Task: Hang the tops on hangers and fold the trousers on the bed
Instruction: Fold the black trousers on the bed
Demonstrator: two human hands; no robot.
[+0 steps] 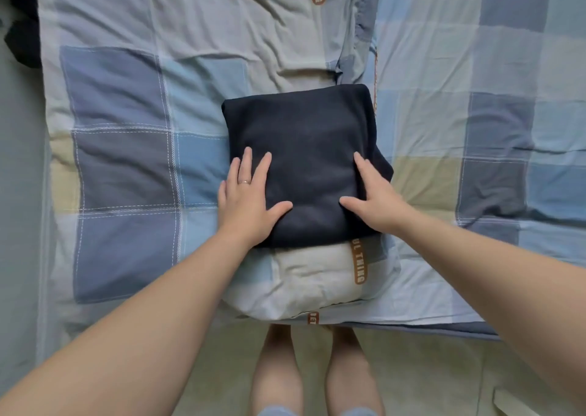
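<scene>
View from above, looking down at a bed (126, 257) that filled most of the frame. It was covered with a rumpled quilt (120, 168) in a patchwork of pale blue, slate blue, grey and cream squares with white stitched lines. A second layer of bedding (475, 50) in the same checks lay to the right, overlapping the quilt along a seam. Brown labels (359, 263) with white lettering ran along a folded, cream-coloured bulge of quilt at the near edge. In the middle of the bed, on top of the quilt, lay the trousers (301, 142), dark navy and folded into a thick, roughly square bundle. The person's left hand (247, 199) lay flat on the bundle's left edge, fingers straight and spread, with a ring (245, 181) on one finger. The right hand (377, 199) rested flat on the bundle's right side, fingers straight and thumb stretched out across the fabric. Both bare forearms reached in from the lower corners. At the far left corner of the bed sat another dark garment (23, 19), partly out of frame. Below the bed's edge showed a pale floor (428, 368) and the person's bare legs (276, 368).
</scene>
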